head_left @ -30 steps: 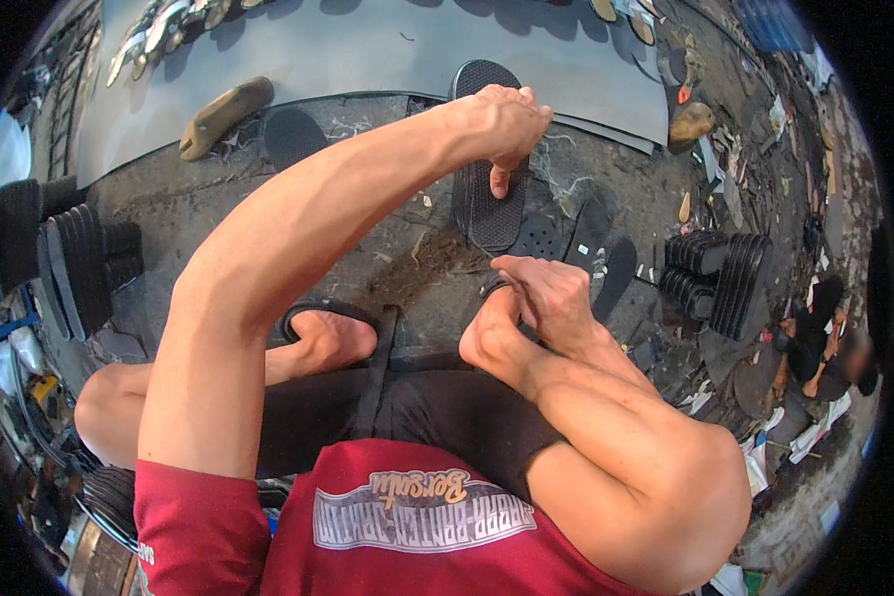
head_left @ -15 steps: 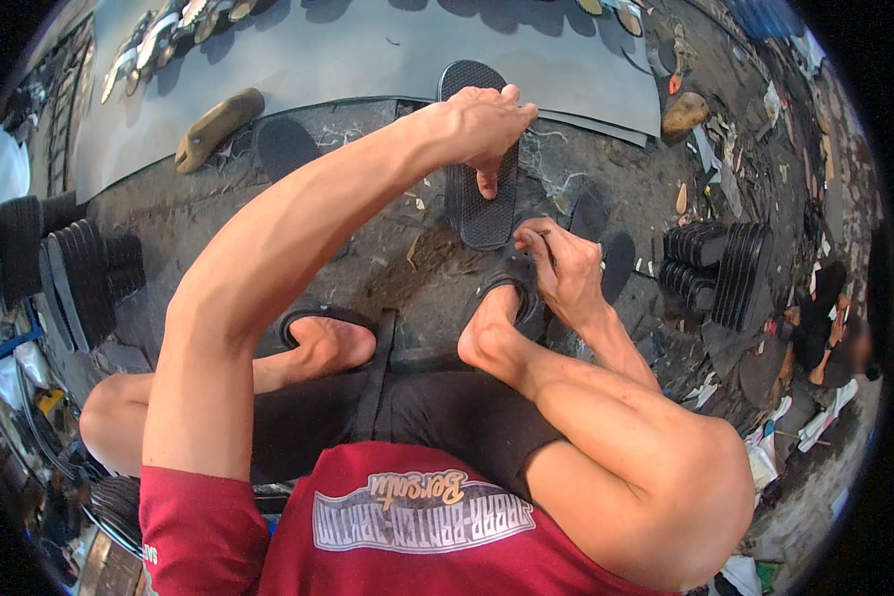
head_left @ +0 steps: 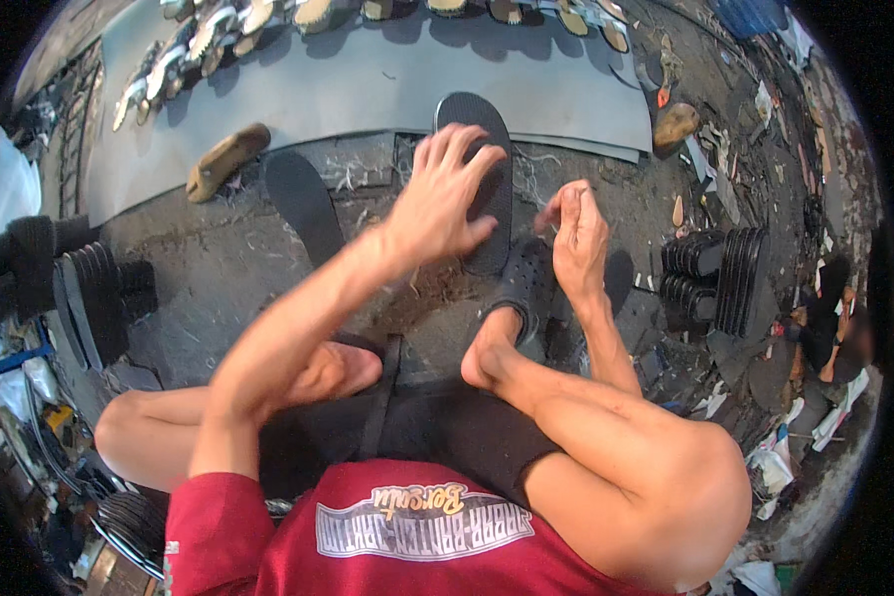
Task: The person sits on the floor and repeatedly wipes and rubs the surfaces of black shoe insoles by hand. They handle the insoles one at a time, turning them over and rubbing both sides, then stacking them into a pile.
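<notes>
A black shoe sole with a textured top lies on the dark ground in front of me. My left hand is over its middle, fingers spread apart, gripping nothing; whether they touch the sole I cannot tell. To the right, my right hand is raised beside the dark perforated clog on my right foot. Its fingers are bunched together, slightly smeared, and anything between them is hidden. Left of the first sole lies a second black sole.
A grey sheet spans the far side, with a row of shoe lasts along its back. Single lasts lie at its near left and right. Stacks of black soles stand at both sides. Scraps litter the right.
My left hand has drawn back toward me and left, its fingers now spread over the sole. My right hand has risen away from the clog. The view has shifted slightly.
</notes>
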The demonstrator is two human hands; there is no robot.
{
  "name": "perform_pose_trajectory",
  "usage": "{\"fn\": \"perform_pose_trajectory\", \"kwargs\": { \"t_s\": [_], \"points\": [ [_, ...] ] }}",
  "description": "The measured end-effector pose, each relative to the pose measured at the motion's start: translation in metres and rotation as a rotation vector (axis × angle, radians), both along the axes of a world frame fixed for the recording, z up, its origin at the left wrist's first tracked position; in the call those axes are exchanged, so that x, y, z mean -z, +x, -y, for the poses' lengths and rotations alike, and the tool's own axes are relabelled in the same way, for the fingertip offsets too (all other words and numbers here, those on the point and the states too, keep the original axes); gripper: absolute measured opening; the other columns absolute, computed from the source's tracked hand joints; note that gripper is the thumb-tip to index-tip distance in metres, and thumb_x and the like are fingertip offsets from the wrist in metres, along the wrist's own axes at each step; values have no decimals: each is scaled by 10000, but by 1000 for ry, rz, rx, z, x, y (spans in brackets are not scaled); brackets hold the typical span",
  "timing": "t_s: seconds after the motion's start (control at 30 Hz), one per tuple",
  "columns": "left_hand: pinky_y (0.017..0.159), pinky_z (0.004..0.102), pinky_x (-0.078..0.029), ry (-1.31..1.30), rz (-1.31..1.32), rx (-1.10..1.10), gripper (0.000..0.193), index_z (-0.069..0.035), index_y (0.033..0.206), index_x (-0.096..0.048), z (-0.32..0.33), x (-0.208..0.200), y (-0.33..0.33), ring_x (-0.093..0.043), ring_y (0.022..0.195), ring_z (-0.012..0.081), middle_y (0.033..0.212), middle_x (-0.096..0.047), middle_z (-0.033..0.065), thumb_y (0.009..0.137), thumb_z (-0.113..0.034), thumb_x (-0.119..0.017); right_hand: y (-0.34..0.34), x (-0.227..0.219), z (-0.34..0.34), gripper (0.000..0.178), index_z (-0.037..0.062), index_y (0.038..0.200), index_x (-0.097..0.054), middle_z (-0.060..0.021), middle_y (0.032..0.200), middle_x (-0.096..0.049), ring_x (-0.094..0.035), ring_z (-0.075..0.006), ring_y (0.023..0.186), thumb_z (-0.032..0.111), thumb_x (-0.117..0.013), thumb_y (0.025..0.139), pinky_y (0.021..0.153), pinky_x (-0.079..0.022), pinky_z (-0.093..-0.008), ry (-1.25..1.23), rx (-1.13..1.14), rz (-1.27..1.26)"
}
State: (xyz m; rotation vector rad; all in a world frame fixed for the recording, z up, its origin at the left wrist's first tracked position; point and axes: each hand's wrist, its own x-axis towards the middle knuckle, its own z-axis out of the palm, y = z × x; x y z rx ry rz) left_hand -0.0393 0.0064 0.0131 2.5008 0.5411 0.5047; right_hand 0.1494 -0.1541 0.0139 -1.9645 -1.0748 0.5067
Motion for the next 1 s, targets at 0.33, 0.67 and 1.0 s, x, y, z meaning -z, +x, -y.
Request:
{"fn": "perform_pose_trajectory", "kwargs": {
  "t_s": [0.33, 0.67, 1.0],
  "points": [
    [1361, 604, -233, -582, 423, -433, 1445, -1, 1782, -74, 123, 65, 7, -159, 1686, 553, 1806, -98, 389, 705, -193, -1019, -62, 15, -32, 842, -60, 1392, -523, -274, 1222, -640, -681, -481, 1149, 382, -968, 830, 973, -565, -548, -141, 13, 188],
    [1356, 554, -290, -239, 400, -715, 1075, 27, 1691, -346, 16, 52, -45, -325, 1637, 515, 1735, -350, 363, 803, -119, -934, -27, -13, -26, 746, -72, 1358, -644, -183, 1137, -595, -649, -336, 1040, 407, -942, 871, 912, -556, -464, -77, 223, 113],
    [1287, 496, -417, -341, 191, -379, 748, 54, 1575, -567, -51, 65, 14, -498, 1532, 436, 1605, -576, 273, 978, -286, -863, -81, 29, -28, 963, -55, 1565, -476, -241, 1281, -552, -673, -467, 1141, 371, -941, 836, 943, -603, -552, -179, 59, 217]
  ]
}}
